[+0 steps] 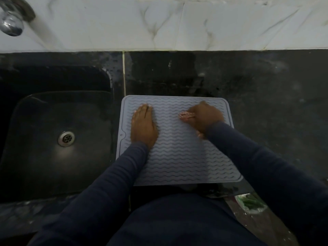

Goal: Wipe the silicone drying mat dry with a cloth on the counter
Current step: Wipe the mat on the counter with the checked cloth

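Head cam: grey silicone drying mat (pixel 179 153) lies flat on the dark counter (pixel 248 82). Its left edge is just beside the sink (pixel 53 121) and its near edge is close to the counter's front.

Left hand (pixel 143 125) is palm down on the mat's far-left part. Its fingers (pixel 144 110) are straight and pressed together, with the tips aimed at the tiled wall (pixel 177 23). The mat's raised far rim is just beyond those tips.

Right hand (pixel 204 118) is on the mat's far-right part. Its fingers (pixel 193 110) are curled around a small bunched pinkish cloth (pixel 185 115). The cloth pokes out on the side facing the left fingers and touches the mat. It is blurred, so I can't tell the pattern or how much of it is inside the grip.

- Between the left fingers and the cloth: a strip of bare wavy-ribbed mat.
- Right of the right fingers: the mat's right edge is close by, then bare counter.
- Left of the left fingers: the sink basin, with its drain (pixel 66 138) left of and nearer than the fingertips.
- Far beyond and left of the left fingers: the tap (pixel 12 20), at the frame corner.
- Well nearer than the right fingers, past the counter's front edge: something green on white (pixel 251 204), too blurred to identify.

Dark blue sleeves (pixel 266 166) cover both arms to the wrists.
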Demonstrator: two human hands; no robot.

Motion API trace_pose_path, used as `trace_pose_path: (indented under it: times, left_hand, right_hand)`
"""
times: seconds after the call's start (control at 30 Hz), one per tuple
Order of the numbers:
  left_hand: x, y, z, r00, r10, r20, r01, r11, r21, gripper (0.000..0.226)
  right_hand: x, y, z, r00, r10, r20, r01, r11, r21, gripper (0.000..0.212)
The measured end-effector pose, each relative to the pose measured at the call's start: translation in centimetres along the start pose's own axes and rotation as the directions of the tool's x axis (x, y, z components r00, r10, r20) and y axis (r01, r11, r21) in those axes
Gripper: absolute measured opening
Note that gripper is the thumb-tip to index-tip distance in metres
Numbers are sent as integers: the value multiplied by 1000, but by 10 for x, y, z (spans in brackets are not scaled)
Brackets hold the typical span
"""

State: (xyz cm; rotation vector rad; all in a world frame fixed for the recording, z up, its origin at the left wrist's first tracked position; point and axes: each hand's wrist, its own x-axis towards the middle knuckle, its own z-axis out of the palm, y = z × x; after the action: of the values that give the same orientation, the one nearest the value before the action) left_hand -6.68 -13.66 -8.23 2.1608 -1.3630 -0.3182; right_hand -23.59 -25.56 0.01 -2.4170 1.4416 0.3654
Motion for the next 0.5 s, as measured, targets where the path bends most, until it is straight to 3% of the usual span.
trace_pose_path:
  times: [0.13,0.27,0.4,0.5]
  left_hand:
    - [0,3,-2,1000,-5,0,5,999,-34,53]
    - [-1,2,-7,995,-99,-13,92,962,-258,56]
    - [0,0,-9,990,-140,-17,127,936,-329,62]
    - [-2,0,-8,997,-79,0,77,964,-253,59]
  right_hand:
    - [4,19,-16,996,81,31,-79,994,-71,48]
    - [0,-35,-7,996,-68,-66,77,987,144,32]
    - [-8,-83,19,988,-153,-20,152,988,-20,31]
    - [-13,-51,16,993,-110,-39,106,991,-77,40]
